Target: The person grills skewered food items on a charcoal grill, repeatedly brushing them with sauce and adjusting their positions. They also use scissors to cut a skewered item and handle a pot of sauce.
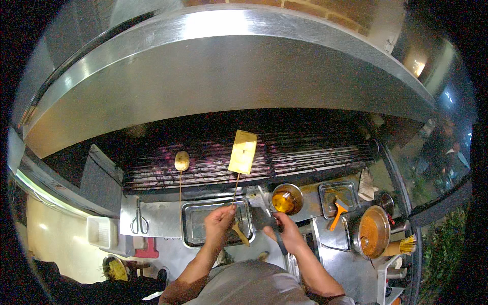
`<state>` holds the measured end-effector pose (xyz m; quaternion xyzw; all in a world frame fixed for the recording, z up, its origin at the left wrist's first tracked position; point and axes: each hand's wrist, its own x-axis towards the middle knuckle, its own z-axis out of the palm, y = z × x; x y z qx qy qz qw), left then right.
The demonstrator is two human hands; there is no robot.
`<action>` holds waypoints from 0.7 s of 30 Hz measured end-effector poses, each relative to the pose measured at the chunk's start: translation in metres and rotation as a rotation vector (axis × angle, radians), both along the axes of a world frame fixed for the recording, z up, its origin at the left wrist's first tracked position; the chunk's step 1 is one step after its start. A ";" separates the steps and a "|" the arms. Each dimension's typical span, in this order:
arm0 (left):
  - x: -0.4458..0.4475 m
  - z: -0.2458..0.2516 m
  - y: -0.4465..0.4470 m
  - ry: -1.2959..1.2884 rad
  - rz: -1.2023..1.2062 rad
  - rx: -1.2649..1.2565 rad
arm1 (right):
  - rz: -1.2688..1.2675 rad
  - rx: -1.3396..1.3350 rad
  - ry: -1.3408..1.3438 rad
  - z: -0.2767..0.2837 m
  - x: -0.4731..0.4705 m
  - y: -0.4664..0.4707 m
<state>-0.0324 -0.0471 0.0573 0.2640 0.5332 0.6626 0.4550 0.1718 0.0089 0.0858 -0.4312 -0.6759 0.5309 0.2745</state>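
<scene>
My left hand (220, 221) pinches the lower end of a thin stick, which bears a flat, yellowish rectangular piece of food (243, 152) over the grill grate (312, 160). In my right hand (290, 232) are the dark handles of a metal tool, likely scissors or tongs, its blades (264, 200) pointing up and away from me. Left of the food, a round pale item on a long stick (182, 161) lies on the grate. Beneath my left hand is a steel tray (187, 225) with a wooden-handled brush (241, 233) in it.
A steel bowl of amber liquid (286, 199), a glass or metal dish (327, 190) with an orange-handled tool (337, 215) and a bowl of orange-red powder (373, 232) stand right. Scissors (139, 223) and a white basket (101, 232) are left. A wide metal hood (228, 72) hangs above the grill.
</scene>
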 end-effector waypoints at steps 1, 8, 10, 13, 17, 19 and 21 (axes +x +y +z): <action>-0.002 -0.006 0.002 -0.042 0.025 -0.015 | -0.014 -0.017 0.005 -0.009 0.006 -0.004; -0.008 -0.055 0.025 -0.212 0.193 -0.076 | -0.114 -0.246 -0.061 -0.052 0.053 -0.032; -0.007 -0.064 0.032 -0.217 0.225 -0.088 | -0.143 -0.377 0.074 -0.055 0.063 -0.036; -0.008 -0.070 0.039 -0.261 0.211 -0.073 | -0.132 -0.293 0.006 -0.055 0.073 -0.038; -0.008 -0.067 0.035 -0.416 0.149 -0.068 | -0.134 -0.315 -0.020 -0.054 0.083 -0.038; -0.009 -0.064 0.029 -0.534 0.120 -0.079 | -0.132 -0.351 0.032 -0.056 0.085 -0.037; -0.008 -0.062 0.025 -0.607 0.080 -0.083 | -0.116 -0.350 0.080 -0.059 0.086 -0.034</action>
